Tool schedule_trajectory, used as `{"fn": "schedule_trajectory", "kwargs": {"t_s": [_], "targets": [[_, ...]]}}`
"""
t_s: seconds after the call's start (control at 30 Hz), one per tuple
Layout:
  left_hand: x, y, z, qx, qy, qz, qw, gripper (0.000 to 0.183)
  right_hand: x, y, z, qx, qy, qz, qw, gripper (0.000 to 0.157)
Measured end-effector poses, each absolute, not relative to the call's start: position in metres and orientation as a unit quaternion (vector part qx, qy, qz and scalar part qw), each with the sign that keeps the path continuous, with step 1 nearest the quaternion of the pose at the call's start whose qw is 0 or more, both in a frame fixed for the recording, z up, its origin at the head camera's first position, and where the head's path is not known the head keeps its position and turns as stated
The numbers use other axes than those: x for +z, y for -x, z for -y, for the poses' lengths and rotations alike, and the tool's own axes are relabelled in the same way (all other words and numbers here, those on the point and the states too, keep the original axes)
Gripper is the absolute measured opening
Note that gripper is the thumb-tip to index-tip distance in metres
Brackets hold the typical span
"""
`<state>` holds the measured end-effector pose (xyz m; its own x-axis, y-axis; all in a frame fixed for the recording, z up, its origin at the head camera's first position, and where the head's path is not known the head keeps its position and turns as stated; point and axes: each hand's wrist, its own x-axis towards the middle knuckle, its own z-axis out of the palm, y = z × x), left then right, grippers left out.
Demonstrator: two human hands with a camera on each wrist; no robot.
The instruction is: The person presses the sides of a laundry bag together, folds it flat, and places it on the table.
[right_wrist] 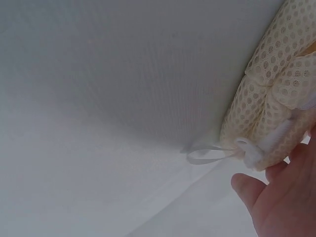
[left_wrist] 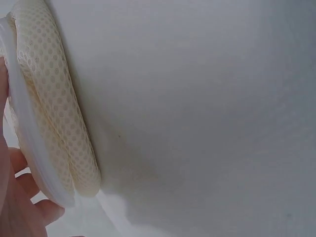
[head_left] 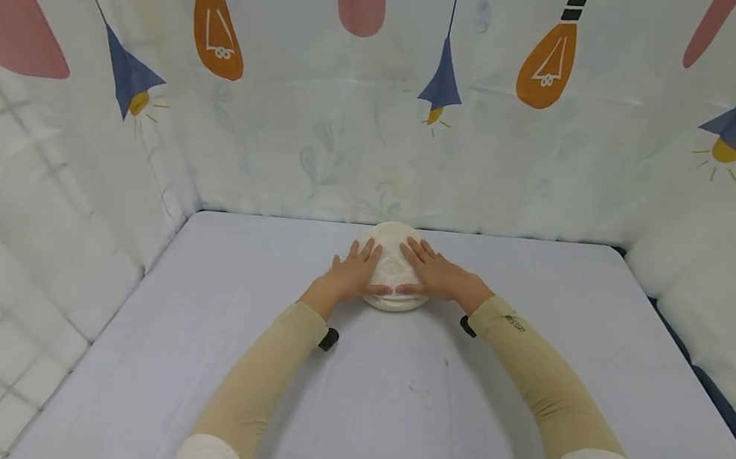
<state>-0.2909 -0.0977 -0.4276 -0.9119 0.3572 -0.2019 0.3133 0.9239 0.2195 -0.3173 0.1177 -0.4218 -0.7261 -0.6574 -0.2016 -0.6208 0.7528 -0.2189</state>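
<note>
A round, cream mesh laundry bag (head_left: 393, 268) lies at the far edge of the table. From its left side my left hand (head_left: 351, 274) rests on it, fingers spread and pointing away from me. My right hand (head_left: 439, 276) lies on the right side in the same way, the two thumbs close together near the front rim. In the left wrist view, fingertips (left_wrist: 49, 211) touch the bag's white-edged border (left_wrist: 29, 113). A thin white loop (right_wrist: 210, 157) sticks out of the bag in the right wrist view, where the mesh looks folded into thick rolls.
The table (head_left: 382, 410) has a white cover with a few small specks in front of the bag. A printed curtain (head_left: 364, 139) with lamps and bulbs hangs right behind the table's far edge, and pale fabric walls stand at both sides.
</note>
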Motion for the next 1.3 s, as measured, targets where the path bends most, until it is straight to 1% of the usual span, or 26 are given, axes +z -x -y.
{"fn": "schedule_trajectory", "kwargs": {"t_s": [0.5, 0.8, 1.07, 1.3], "targets": [[-0.423, 0.286, 0.093, 0.084, -0.161, -0.976, 0.123, 0.100, -0.433, 0.315, -0.116, -0.056, 0.343, -0.931, 0.110, 0.097], [-0.426, 0.286, 0.091, 0.078, -0.155, -0.977, 0.123, 0.101, -0.438, 0.318, -0.115, -0.056, 0.343, -0.930, 0.124, 0.099], [-0.428, 0.286, 0.092, 0.079, -0.151, -0.977, 0.131, 0.101, -0.430, 0.315, -0.112, -0.061, 0.329, -0.930, 0.152, 0.099], [-0.426, 0.283, 0.091, 0.062, -0.156, -0.977, 0.134, 0.101, -0.439, 0.317, -0.113, -0.050, 0.327, -0.934, 0.137, 0.099]]}}
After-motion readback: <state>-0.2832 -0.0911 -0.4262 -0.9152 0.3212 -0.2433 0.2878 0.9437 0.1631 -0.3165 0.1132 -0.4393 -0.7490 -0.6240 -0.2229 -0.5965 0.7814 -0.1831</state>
